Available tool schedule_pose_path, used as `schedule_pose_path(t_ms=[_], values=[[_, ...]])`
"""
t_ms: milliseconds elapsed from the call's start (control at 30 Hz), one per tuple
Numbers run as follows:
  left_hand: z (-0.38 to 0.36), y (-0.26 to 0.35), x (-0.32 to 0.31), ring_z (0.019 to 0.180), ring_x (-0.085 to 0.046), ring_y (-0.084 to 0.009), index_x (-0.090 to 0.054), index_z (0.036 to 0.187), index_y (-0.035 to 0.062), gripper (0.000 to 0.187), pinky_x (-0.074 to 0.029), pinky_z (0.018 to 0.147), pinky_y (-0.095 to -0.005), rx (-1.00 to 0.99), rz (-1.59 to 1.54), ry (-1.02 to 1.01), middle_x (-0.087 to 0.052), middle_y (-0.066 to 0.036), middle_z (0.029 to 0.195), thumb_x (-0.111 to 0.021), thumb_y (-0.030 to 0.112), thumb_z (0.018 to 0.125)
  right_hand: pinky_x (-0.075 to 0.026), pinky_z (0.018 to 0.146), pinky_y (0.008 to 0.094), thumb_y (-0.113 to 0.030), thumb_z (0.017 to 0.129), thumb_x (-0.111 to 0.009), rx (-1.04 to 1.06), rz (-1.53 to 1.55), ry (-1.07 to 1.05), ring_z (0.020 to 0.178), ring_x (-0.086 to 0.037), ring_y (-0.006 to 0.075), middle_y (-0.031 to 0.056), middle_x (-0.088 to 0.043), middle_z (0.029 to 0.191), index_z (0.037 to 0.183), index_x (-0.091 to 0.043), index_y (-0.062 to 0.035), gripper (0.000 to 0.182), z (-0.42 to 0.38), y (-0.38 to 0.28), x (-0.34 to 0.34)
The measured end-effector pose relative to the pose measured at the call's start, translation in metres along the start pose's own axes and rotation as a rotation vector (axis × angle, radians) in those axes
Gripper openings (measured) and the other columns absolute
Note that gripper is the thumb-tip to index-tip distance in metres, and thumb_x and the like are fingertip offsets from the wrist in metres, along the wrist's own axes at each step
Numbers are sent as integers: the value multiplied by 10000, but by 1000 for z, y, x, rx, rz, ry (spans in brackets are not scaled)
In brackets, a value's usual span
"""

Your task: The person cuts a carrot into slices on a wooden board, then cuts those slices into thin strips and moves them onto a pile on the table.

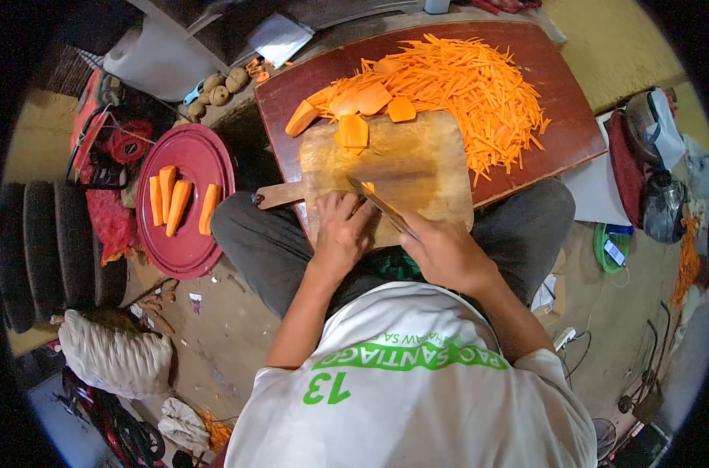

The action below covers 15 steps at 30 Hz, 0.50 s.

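Observation:
A wooden cutting board (pixel 421 168) with a handle lies across my lap and the edge of a red-brown table. My right hand (pixel 450 253) is closed around a knife (pixel 389 209), its blade angled down to the board. My left hand (pixel 341 228) rests on the board just left of the blade, fingers curled and pressed down; whatever is under them is hidden. Beside the blade's far side shows a small carrot piece (pixel 369 187). Flat carrot slices (pixel 353 131) lie at the board's far edge, next to a large heap of carrot strips (pixel 479 97).
The red-brown table (pixel 561 132) extends beyond the board. At left, a red round lid (pixel 187 253) holds several peeled carrots (pixel 178 207). A white sack (pixel 116 355) sits on the floor at lower left. A green basket (pixel 604 248) and plastic bags (pixel 665 207) are at right.

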<state>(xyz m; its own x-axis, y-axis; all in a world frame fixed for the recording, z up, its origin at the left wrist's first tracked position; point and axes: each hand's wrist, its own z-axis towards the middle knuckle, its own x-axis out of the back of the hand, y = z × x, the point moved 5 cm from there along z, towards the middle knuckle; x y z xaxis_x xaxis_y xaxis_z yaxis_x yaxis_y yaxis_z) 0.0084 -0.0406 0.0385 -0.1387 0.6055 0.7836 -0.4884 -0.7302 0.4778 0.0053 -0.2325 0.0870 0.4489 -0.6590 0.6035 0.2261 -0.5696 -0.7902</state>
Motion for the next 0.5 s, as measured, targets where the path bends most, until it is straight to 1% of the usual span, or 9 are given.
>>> schedule_pose_path(t_ms=[67,167,267,367,500], values=[[-2,-3,-1,1060,-578,-358,-746,1197,59,434,-421,952,-500,-7,0,3,-646,-110,1121,-788,43,765,-536,795,567,-178,1062,-624,-36,-31,-45,999,-681,531,314,-706,1020,1302,-588,9,306,9,-2,1],[0,2,4,1050,-580,-355,-745,1193,52,455,-420,943,-501,-9,23,3,-649,-109,1115,-787,22,740,-539,790,566,-185,1062,-625,47,18,-20,975,-686,531,315,-710,1007,1306,-597,20,320,-6,-14,13],[0,3,6,1037,-582,-359,-747,1189,49,479,-421,939,-492,-13,21,22,-653,-113,1113,-782,3,713,-533,779,572,-198,1068,-618,23,15,-27,952,-684,535,312,-705,977,1299,-602,24,321,-15,-11,10],[-1,0,4,1021,-579,-371,-746,1182,40,491,-431,930,-495,24,-28,-18,-652,-126,1119,-775,-15,695,-532,783,570,-202,1074,-599,40,-41,35,947,-683,531,304,-701,978,1296,-594,23,316,3,-1,-3],[-4,-9,0,1015,-571,-384,-737,1183,21,502,-449,911,-496,15,-104,-7,-636,-146,1099,-765,-39,685,-533,794,567,-201,1081,-583,-41,-14,-70,962,-690,519,302,-702,1005,1314,-591,16,319,15,-4,1]])
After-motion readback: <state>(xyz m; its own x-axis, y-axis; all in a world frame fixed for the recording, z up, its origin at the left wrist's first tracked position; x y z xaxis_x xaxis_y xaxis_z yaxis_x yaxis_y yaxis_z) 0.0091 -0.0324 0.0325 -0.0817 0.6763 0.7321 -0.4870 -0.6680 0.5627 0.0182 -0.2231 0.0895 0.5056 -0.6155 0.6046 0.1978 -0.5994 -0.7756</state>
